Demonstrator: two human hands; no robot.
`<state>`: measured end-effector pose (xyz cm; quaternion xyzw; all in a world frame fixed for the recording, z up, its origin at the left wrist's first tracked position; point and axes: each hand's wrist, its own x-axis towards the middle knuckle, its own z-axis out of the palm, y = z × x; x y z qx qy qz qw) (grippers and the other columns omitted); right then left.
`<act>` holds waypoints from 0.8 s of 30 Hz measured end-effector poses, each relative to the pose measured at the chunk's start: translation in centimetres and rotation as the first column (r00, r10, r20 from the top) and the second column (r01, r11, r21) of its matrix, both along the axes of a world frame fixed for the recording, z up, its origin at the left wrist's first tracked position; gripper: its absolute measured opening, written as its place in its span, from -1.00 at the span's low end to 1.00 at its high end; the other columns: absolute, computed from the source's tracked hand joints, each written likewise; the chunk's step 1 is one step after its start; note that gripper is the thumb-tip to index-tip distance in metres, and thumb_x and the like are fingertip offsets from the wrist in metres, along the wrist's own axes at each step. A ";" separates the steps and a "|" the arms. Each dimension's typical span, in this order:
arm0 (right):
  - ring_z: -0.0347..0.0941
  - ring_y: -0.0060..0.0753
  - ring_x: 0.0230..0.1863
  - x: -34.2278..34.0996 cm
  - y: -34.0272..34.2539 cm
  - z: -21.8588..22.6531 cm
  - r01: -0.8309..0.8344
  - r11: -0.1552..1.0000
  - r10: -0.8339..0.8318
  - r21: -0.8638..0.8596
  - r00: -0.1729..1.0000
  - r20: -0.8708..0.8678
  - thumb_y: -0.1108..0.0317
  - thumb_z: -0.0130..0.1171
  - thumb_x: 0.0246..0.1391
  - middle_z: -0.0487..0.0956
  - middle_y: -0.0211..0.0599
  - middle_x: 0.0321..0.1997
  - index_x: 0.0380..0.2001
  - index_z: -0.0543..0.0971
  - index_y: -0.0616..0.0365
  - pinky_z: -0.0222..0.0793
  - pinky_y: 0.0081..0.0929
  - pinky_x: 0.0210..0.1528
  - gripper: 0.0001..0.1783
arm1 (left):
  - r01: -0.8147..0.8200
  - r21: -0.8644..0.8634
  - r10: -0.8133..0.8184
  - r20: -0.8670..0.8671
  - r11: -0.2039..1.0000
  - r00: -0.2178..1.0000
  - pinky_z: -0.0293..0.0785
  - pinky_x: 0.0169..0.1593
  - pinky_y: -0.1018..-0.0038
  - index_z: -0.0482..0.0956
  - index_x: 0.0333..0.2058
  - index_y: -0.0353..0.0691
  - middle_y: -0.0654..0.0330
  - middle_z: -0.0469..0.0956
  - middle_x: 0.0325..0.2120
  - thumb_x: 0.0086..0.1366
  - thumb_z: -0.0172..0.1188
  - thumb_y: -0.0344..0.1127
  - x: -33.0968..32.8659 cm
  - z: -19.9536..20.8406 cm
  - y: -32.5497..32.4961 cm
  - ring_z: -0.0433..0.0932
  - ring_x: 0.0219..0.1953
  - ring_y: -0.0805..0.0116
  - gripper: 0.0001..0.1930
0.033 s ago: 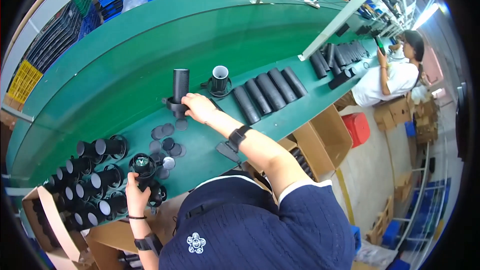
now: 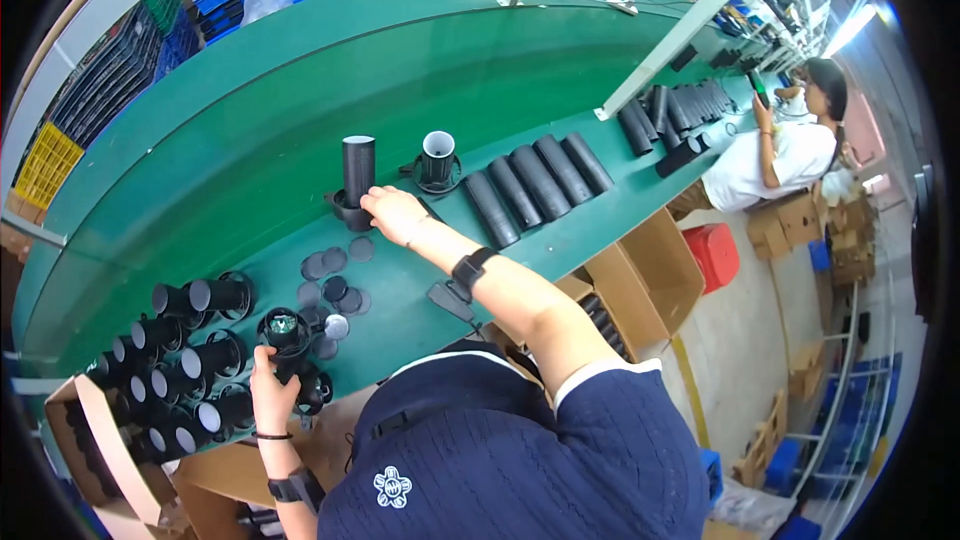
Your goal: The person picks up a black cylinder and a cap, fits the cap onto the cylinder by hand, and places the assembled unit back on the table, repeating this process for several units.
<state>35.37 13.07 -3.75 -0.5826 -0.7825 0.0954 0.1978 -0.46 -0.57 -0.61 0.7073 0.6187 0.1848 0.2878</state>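
My right hand is closed at the foot of an upright black tube, where its fingers press on the black collar around it. The tube's pale inside shows at its top. With my left hand I grip a round black housing that has a green circuit part inside; some fingers are hidden behind it. Several dark discs lie loose between my hands, one of them silvery. Beyond my right hand stands another black housing with a white-lined tube.
Black tubes lie in a row on the green bench to the right. Black assemblies crowd the left, beside a cardboard box. An open carton and red stool stand below the bench; a person works far right.
The upright tube has shifted slightly left and tipped a little, so more of its opening shows. My right hand moved slightly with it; my left hand looks the same.
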 end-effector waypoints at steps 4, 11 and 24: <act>0.47 -0.28 -0.26 1.3 -0.1 -3.7 -0.075 0.993 0.044 0.086 0.947 0.318 0.34 0.03 -0.06 0.48 -0.35 -0.33 -0.42 0.52 0.06 0.53 -0.32 -0.46 -0.88 | 0.036 0.013 -0.035 -0.039 0.999 0.999 0.39 -0.28 0.27 0.29 -0.12 -0.22 0.04 0.42 -0.45 -0.15 0.24 -0.54 0.5 0.3 0.2 0.46 -0.37 0.06 -0.47; 0.46 -0.35 -0.27 2.3 -3.2 -7.2 -0.140 0.986 0.095 0.092 0.918 0.385 0.36 0.06 -0.08 0.47 -0.38 -0.36 -0.39 0.54 0.10 0.48 -0.41 -0.45 -0.85 | 0.013 -0.084 -0.018 -0.064 0.996 0.998 0.42 -0.15 0.18 0.30 -0.12 -0.21 -0.07 0.47 -0.35 -0.13 0.25 -0.53 1.5 1.8 -0.1 0.48 -0.25 -0.08 -0.48; 0.50 -0.10 -0.25 -0.8 -4.5 -4.8 0.005 0.991 -0.024 0.133 0.990 0.140 0.36 0.03 0.05 0.51 -0.18 -0.31 -0.33 0.53 0.11 0.49 -0.13 -0.33 -0.86 | 0.065 -0.036 -0.066 -0.031 0.997 0.997 0.42 0.06 0.22 0.35 0.00 -0.28 -0.10 0.50 -0.12 -0.08 0.23 -0.51 0.2 1.5 -0.3 0.48 0.01 -0.10 -0.43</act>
